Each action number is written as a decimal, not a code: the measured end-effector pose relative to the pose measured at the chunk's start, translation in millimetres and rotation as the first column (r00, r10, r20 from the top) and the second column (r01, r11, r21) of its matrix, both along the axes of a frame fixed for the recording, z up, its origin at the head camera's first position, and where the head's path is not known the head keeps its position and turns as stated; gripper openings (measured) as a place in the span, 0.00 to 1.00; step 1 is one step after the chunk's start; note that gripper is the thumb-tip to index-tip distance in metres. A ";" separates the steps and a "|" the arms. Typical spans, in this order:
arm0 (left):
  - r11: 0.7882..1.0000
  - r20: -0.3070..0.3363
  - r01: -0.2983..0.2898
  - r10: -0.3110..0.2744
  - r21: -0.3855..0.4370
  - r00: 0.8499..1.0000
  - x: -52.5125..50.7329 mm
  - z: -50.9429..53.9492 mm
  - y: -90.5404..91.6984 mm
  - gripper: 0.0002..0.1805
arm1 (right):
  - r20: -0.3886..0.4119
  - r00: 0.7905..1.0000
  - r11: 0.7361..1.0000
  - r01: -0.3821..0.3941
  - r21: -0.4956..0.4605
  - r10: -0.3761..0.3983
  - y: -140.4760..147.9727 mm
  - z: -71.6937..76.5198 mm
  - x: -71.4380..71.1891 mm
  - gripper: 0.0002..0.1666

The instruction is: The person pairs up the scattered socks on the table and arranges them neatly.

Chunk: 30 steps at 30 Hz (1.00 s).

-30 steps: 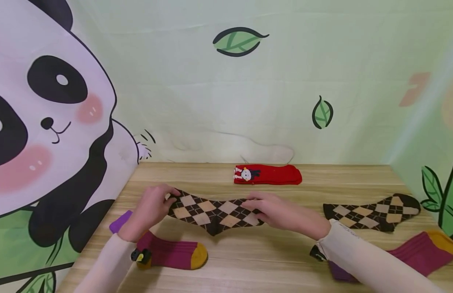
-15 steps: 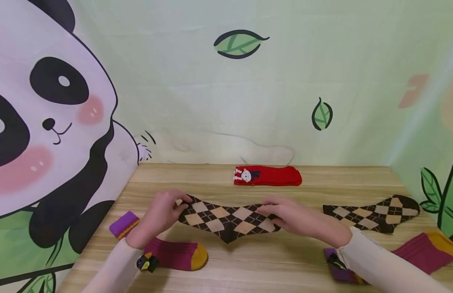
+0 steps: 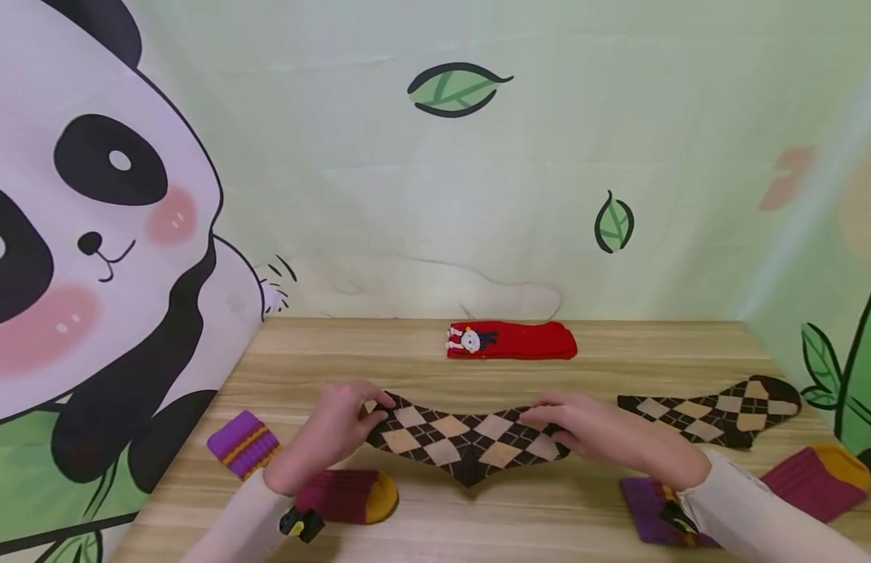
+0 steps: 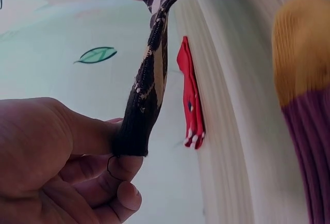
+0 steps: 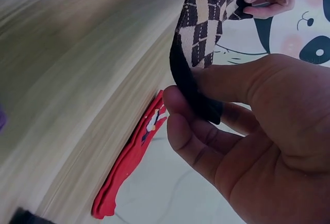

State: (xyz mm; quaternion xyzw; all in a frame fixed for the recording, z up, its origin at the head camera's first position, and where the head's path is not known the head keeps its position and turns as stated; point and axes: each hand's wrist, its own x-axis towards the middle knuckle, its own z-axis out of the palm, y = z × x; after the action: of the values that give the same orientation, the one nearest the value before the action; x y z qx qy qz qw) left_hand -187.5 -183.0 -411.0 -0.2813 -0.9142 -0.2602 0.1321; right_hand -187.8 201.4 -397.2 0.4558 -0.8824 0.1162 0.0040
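Note:
Both hands hold one black, tan and grey argyle sock (image 3: 471, 442) stretched between them above the table, its black heel hanging down in the middle. The left hand (image 3: 344, 418) pinches the dark cuff end, seen closely in the left wrist view as a black ribbed edge (image 4: 133, 136) between thumb and fingers. At the other end, the toe is pinched between thumb and fingers of the right hand (image 3: 583, 426); the right wrist view shows its black tip (image 5: 203, 102). A matching argyle sock (image 3: 710, 410) lies flat on the table at the right.
Red socks (image 3: 527, 342) with a cartoon figure lie at the table's back. A purple, maroon and mustard sock (image 3: 344, 496) lies under the left forearm; a similar sock (image 3: 815, 485) is partly covered by the right forearm. A printed panda backdrop (image 3: 478, 195) encloses the table (image 3: 379, 360).
Both hands have moved right and a little nearer with the argyle sock held between them. More of the purple cuff at the left has come into view. The lying socks have stayed put.

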 end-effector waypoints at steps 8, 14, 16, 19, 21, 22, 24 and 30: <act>0.999 0.041 0.035 -0.035 0.003 0.999 3.8 -6.6 13.5 0.08 | -0.015 1.000 1.000 -0.013 0.001 0.013 14.4 -5.5 6.4 0.26; 0.994 0.134 0.102 -0.108 0.046 0.985 10.0 -10.8 22.8 0.08 | 0.021 1.000 1.000 -0.010 0.030 0.009 24.7 -6.5 12.0 0.27; 0.993 0.142 0.110 -0.114 0.036 0.983 11.7 -12.5 26.0 0.08 | 0.054 0.999 0.999 0.003 0.037 -0.005 27.4 -7.8 14.0 0.27; 0.993 0.130 0.120 -0.122 0.020 0.984 13.4 -14.6 30.0 0.08 | 0.090 0.996 0.999 0.015 0.037 -0.018 31.4 -10.0 17.2 0.28; 0.993 0.140 0.119 -0.120 0.021 0.983 14.9 -16.0 32.5 0.08 | 0.106 0.994 0.999 0.016 0.034 -0.020 33.8 -12.0 19.2 0.28; 0.993 0.146 0.120 -0.122 0.022 0.982 15.5 -16.7 33.5 0.08 | 0.113 0.993 0.999 0.018 0.035 -0.021 34.9 -12.6 20.2 0.28; 0.992 0.171 0.121 -0.124 0.028 0.977 17.0 -18.6 35.4 0.08 | 0.134 0.990 0.999 0.028 0.038 -0.033 36.9 -14.2 22.0 0.28; 0.992 0.224 0.123 -0.127 0.033 0.966 20.4 -25.2 40.1 0.08 | 0.204 0.978 0.998 0.046 0.044 -0.054 41.9 -20.6 25.1 0.25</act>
State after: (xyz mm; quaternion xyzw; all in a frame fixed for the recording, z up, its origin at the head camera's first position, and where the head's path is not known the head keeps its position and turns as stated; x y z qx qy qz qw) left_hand -167.1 -142.9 -436.2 -0.3057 -0.9012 -0.3069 0.0134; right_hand -162.7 243.3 -417.8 0.4189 -0.8915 0.1450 -0.0929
